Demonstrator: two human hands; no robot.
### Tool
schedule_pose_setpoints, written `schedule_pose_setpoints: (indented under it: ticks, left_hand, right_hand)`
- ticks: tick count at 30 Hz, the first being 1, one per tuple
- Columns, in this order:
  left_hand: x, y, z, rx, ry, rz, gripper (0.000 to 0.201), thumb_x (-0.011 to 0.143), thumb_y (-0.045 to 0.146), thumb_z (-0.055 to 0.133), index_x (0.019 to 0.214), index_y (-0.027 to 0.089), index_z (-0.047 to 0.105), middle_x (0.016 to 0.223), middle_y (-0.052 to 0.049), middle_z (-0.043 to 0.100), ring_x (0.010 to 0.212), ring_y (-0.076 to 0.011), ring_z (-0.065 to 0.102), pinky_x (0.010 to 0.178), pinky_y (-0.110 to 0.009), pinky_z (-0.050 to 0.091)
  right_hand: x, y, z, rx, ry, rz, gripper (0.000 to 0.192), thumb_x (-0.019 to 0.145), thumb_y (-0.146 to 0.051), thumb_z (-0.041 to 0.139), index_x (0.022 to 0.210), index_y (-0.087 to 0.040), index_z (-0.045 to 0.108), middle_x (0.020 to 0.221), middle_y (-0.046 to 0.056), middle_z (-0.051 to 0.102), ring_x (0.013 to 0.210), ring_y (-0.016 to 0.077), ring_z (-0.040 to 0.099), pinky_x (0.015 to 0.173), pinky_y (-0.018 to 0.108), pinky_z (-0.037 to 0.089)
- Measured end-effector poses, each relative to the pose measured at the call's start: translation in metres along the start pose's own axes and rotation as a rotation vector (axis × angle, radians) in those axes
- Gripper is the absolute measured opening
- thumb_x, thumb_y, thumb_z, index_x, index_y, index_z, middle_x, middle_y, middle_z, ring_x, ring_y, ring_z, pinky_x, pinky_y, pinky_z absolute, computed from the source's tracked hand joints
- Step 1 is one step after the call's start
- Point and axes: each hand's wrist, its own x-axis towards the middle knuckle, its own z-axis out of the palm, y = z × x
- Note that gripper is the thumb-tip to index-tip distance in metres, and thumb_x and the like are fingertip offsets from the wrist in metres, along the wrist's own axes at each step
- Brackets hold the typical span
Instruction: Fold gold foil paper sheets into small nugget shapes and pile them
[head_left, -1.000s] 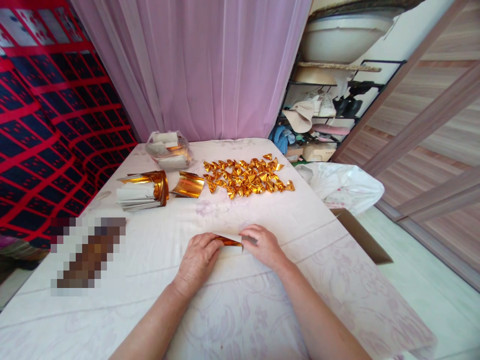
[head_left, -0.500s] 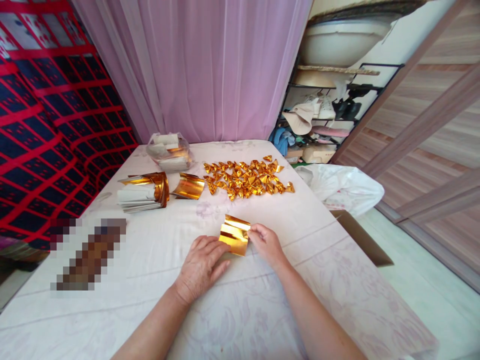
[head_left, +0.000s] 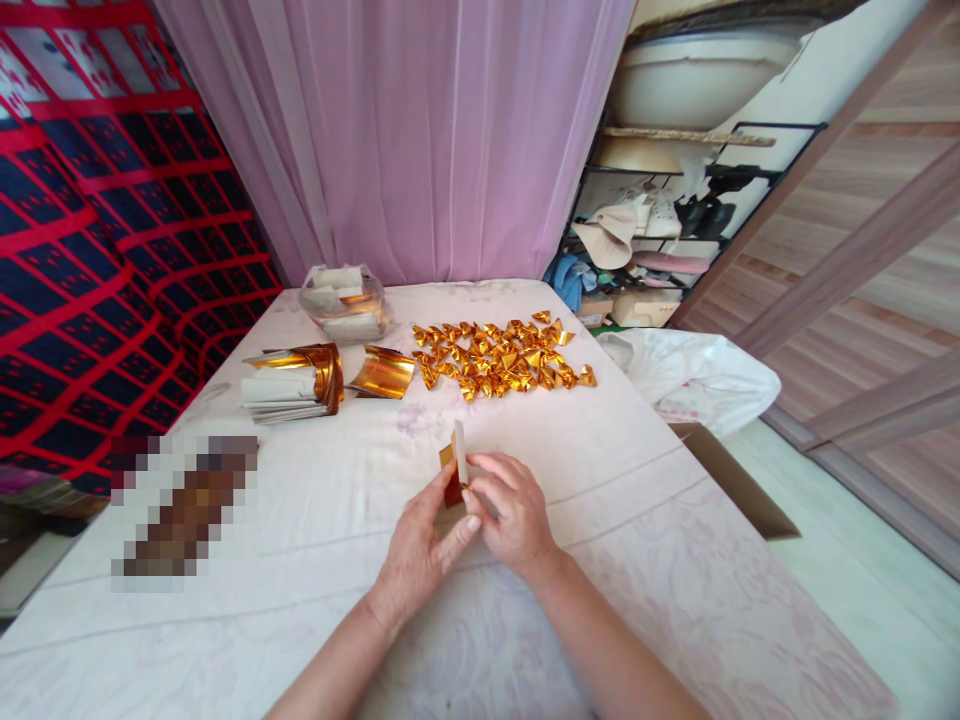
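Where both hands meet, the gold paper (head_left: 455, 466) stands pinched between fingers (head_left: 466, 524).

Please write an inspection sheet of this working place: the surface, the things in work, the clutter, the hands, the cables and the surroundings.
Surface: table under a pale flowered cloth.
Job's things: folded gold paper held upright above the cloth; pile of small folded gold pieces farther back; stack of gold sheets and a curled gold sheet at back left.
Clutter: clear plastic bag of papers; white plastic bag at the right edge.
Hands: left hand and right hand both pinch the folded gold paper.
Cables: nothing seen.
Surroundings: pink curtain, red and dark patterned cloth, shelf rack with hats.
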Motion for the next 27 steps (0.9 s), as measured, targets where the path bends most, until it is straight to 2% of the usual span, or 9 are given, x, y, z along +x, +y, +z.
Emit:
schedule_pose_setpoints:
  ticks: [4,8,10,13,15,18,21,24,27]
  left_hand:
    - [0.002,0.0,0.006,-0.236,0.059,-0.172,0.049,0.089,0.058,0.047,0.107,0.014,0.062,0.096,-0.008,0.071,0.091,-0.0218,0.066,0.081,-0.034,0.053]
    - [0.007,-0.009,0.007,-0.409,0.2,-0.247,0.051,0.087,0.06,0.048,0.107,0.017,0.064,0.099,-0.006,0.07,0.1,-0.0224,0.062,0.09,-0.036,0.048]
    - [0.009,-0.012,0.004,-0.481,0.199,-0.301,0.055,0.084,0.063,0.051,0.108,0.016,0.064,0.097,-0.006,0.071,0.095,-0.0221,0.063,0.085,-0.034,0.049]
    - [0.01,-0.011,-0.001,-0.605,0.091,-0.384,0.061,0.078,0.066,0.057,0.108,0.014,0.065,0.091,-0.006,0.071,0.08,-0.0187,0.062,0.073,-0.029,0.049]
    - [0.011,-0.009,-0.005,-0.659,0.009,-0.407,0.062,0.076,0.066,0.06,0.107,0.013,0.066,0.091,-0.006,0.071,0.075,-0.017,0.061,0.07,-0.027,0.049]
    - [0.011,-0.01,-0.008,-0.669,-0.062,-0.399,0.06,0.077,0.063,0.06,0.111,0.014,0.064,0.094,-0.006,0.071,0.078,-0.0169,0.062,0.073,-0.027,0.049]
    - [0.01,-0.015,-0.009,-0.514,-0.085,-0.392,0.058,0.084,0.054,0.053,0.127,0.015,0.055,0.094,-0.006,0.07,0.077,-0.0174,0.063,0.069,-0.027,0.05]
    - [0.008,-0.019,-0.011,-0.079,-0.004,-0.402,0.062,0.087,0.038,0.053,0.144,0.02,0.037,0.096,-0.005,0.07,0.074,-0.0174,0.065,0.067,-0.027,0.048]
    - [0.007,-0.018,-0.015,0.288,0.026,-0.342,0.07,0.087,0.026,0.055,0.15,0.023,0.025,0.11,-0.006,0.068,0.068,-0.0157,0.065,0.067,-0.028,0.048]
  right_hand:
    - [0.001,-0.007,0.0,-0.058,-0.061,-0.122,0.017,0.092,-0.023,0.051,0.088,-0.025,0.068,0.117,0.004,0.068,0.115,0.0222,0.055,0.098,0.041,0.043]
    - [0.002,-0.006,-0.005,0.0,-0.033,-0.131,0.017,0.091,-0.022,0.051,0.095,-0.025,0.068,0.114,0.004,0.069,0.114,0.0214,0.057,0.099,0.041,0.042]
    - [0.003,-0.001,-0.008,0.063,0.053,-0.042,0.019,0.091,-0.022,0.05,0.1,-0.024,0.067,0.112,0.006,0.07,0.11,0.0207,0.06,0.098,0.039,0.045]
    - [0.005,0.009,-0.008,0.205,0.11,0.218,0.023,0.09,-0.03,0.051,0.106,-0.02,0.064,0.104,0.009,0.071,0.096,0.0201,0.065,0.085,0.034,0.051]
    - [0.005,0.017,-0.006,0.355,0.015,0.403,0.025,0.087,-0.038,0.053,0.099,-0.018,0.064,0.086,0.006,0.071,0.076,0.0174,0.066,0.067,0.027,0.052]
    - [0.001,0.024,-0.001,0.538,-0.143,0.572,0.027,0.082,-0.045,0.055,0.082,-0.019,0.061,0.061,-0.002,0.06,0.051,0.012,0.053,0.048,0.022,0.04]
    - [-0.005,0.025,0.003,0.457,-0.157,0.603,0.024,0.081,-0.044,0.053,0.075,-0.021,0.056,0.053,-0.005,0.053,0.046,0.0102,0.046,0.046,0.021,0.034]
    - [-0.01,0.022,0.004,0.145,-0.188,0.523,0.019,0.084,-0.038,0.051,0.077,-0.022,0.059,0.057,-0.004,0.06,0.051,0.0117,0.054,0.053,0.022,0.035]
    - [-0.011,0.02,0.002,-0.151,-0.279,0.466,0.016,0.086,-0.032,0.05,0.084,-0.023,0.064,0.065,-0.001,0.068,0.059,0.0141,0.062,0.057,0.023,0.034]
